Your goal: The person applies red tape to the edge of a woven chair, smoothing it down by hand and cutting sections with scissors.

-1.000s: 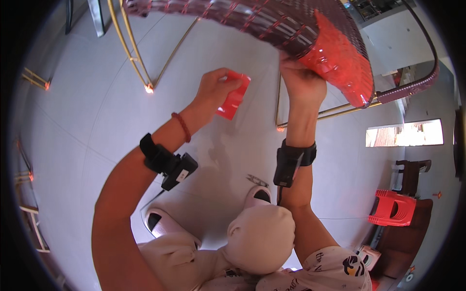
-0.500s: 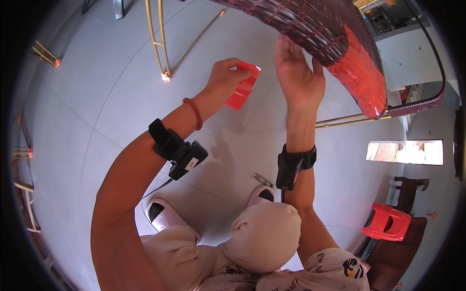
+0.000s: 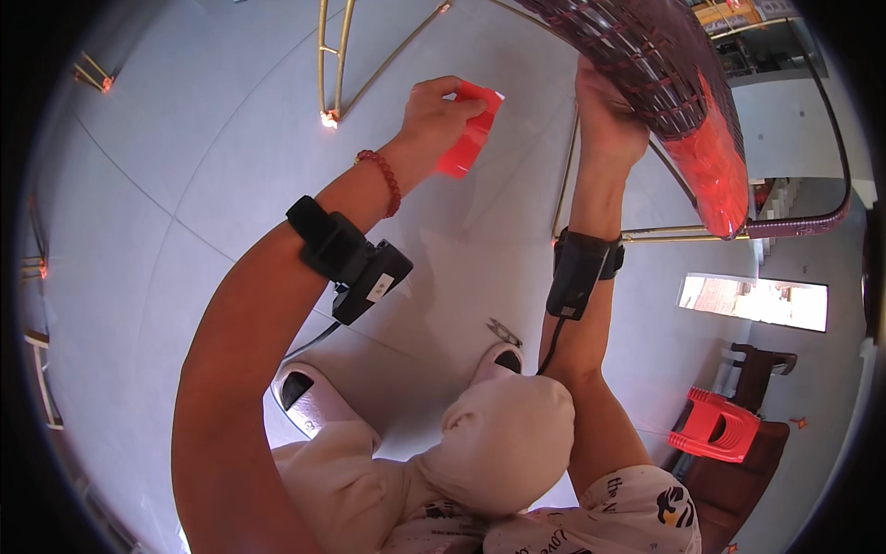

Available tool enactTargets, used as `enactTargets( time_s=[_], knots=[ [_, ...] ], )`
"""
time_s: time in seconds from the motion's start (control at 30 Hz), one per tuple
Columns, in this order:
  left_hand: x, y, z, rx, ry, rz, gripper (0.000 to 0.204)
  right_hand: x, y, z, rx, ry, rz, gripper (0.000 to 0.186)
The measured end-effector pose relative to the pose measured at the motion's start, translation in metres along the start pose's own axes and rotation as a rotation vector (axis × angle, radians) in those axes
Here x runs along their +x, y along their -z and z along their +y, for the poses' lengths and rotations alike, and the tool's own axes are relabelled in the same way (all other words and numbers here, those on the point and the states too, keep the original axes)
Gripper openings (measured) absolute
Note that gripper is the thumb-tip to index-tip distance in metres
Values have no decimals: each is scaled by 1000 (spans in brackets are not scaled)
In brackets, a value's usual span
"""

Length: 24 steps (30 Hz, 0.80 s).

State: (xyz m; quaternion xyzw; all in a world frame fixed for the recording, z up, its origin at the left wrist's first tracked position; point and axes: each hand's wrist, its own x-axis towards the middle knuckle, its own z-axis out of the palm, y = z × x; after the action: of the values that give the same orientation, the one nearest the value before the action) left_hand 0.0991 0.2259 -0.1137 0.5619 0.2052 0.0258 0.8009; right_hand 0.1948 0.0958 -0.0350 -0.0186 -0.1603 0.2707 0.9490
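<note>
My left hand (image 3: 445,115) pinches a strip of shiny red film (image 3: 468,143) between thumb and fingers, above the floor and apart from the woven piece. On the upper right is a dark purple-brown woven wicker furniture piece (image 3: 637,69). Its lower end carries a red plastic wrapping (image 3: 709,180). My right hand (image 3: 611,120) reaches up against the underside of the weave. The wicker edge hides its fingers, so their grip cannot be made out.
Gold metal legs (image 3: 337,65) stand on the grey tiled floor (image 3: 249,166). Small scissors (image 3: 503,332) lie near my feet. A red plastic stool (image 3: 715,425) is beside dark wooden furniture (image 3: 757,480) at the right. A dark curved bar (image 3: 831,138) runs beyond the wrapped end.
My right hand has moved up and right, its fingers going out of sight behind the wicker. My left hand, still holding the red film strip, has risen a little. The view has shifted slightly.
</note>
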Motion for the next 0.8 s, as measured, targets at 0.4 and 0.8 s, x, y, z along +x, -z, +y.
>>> enactTargets(
  time_s=[0.4,0.8],
  knots=[
    [10,-16,-17,-104,-28,-147,21,-95,-18,-9,-457,-215,344,39],
    [8,-7,-15,-10,2,-65,21,-9,17,-6,-1288,5,173,36]
  ],
)
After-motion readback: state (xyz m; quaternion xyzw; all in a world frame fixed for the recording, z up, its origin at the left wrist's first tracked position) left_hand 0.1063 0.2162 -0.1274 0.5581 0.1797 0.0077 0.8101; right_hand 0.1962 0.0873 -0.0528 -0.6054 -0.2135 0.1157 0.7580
